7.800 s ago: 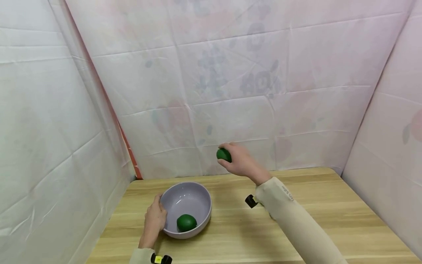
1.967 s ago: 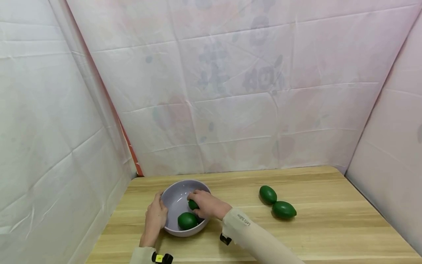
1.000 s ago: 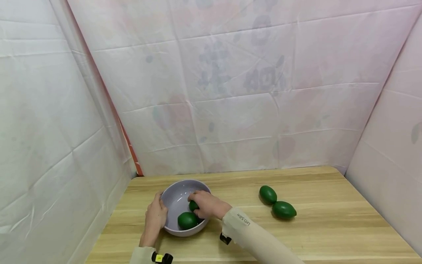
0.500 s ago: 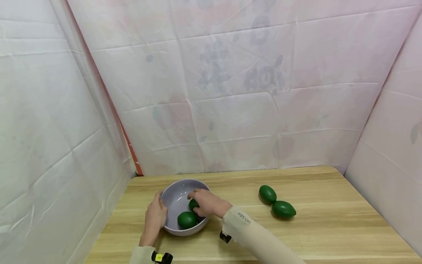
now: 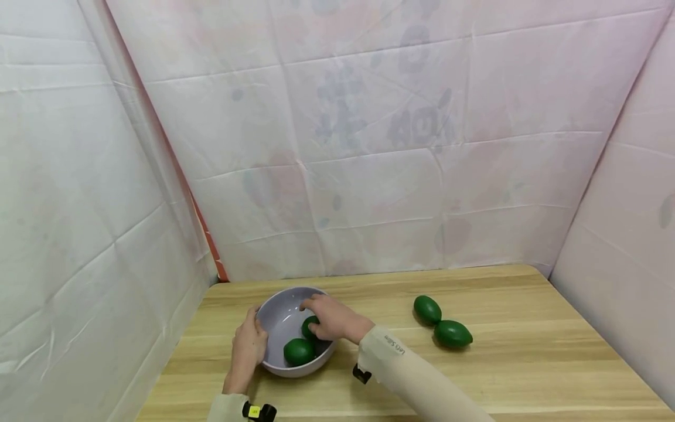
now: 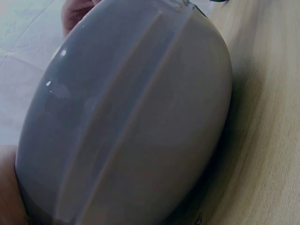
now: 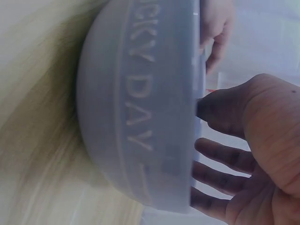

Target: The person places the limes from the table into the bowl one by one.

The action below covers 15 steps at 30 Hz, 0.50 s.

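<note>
A light purple bowl [image 5: 276, 319] stands at the table's left; white raised lettering marks the outside of the bowl [image 7: 140, 93] in the right wrist view. My left hand [image 5: 249, 346] grips its left rim. Inside lie two smooth dark green limes, the nearer lime [image 5: 299, 352] fully visible and the farther lime [image 5: 309, 326] partly covered by my right hand. That right hand [image 5: 334, 318] hovers over the bowl's right rim with loosened, spread fingers, thumb beside the farther lime. In the right wrist view the fingers of my right hand [image 7: 262, 145] reach past the rim, their tips hidden behind it.
Two more limes lie end to end on the wooden table [image 5: 517, 363], right of the bowl: a back lime [image 5: 428, 309] and a front lime [image 5: 453, 334]. Pale printed sheets [image 5: 369, 176] hang behind the table and along both sides.
Earlier my right hand carried a lime in the air, then lowered it into the bowl. Since half a second ago its fingers have loosened and lifted slightly. The left hand keeps its grip.
</note>
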Motion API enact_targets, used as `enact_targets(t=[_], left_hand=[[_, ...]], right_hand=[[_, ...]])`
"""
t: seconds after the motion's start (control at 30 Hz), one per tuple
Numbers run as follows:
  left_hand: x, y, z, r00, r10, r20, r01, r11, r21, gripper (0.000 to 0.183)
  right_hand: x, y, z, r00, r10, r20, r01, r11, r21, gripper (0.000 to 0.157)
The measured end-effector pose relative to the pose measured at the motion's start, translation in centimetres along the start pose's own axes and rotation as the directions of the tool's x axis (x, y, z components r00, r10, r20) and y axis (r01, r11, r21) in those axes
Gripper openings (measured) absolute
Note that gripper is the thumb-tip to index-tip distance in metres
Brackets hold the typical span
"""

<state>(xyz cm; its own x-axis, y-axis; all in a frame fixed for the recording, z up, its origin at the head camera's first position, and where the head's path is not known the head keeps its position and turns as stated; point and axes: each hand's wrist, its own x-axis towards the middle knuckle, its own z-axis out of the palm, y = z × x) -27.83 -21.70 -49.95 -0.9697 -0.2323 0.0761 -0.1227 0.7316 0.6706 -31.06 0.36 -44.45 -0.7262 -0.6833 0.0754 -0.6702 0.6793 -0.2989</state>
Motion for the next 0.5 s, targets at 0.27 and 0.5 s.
enact_targets(t=[0.27,0.5], left_hand=[[0.0,-0.1,0.1,1.000,-0.018,0.018,0.018,1.000,-0.007,0.047],[0.0,-0.2,0.1,1.000,-0.013,0.017,0.013,1.000,-0.003,0.048]], right_hand=[[-0.3,0.0,-1.8,0.997,-0.035,-0.065,0.039,0.998,0.053,0.039],[-1.1,0.4,-3.5,0.989,-0.043,-0.142,0.060,0.992,0.113,0.040]])
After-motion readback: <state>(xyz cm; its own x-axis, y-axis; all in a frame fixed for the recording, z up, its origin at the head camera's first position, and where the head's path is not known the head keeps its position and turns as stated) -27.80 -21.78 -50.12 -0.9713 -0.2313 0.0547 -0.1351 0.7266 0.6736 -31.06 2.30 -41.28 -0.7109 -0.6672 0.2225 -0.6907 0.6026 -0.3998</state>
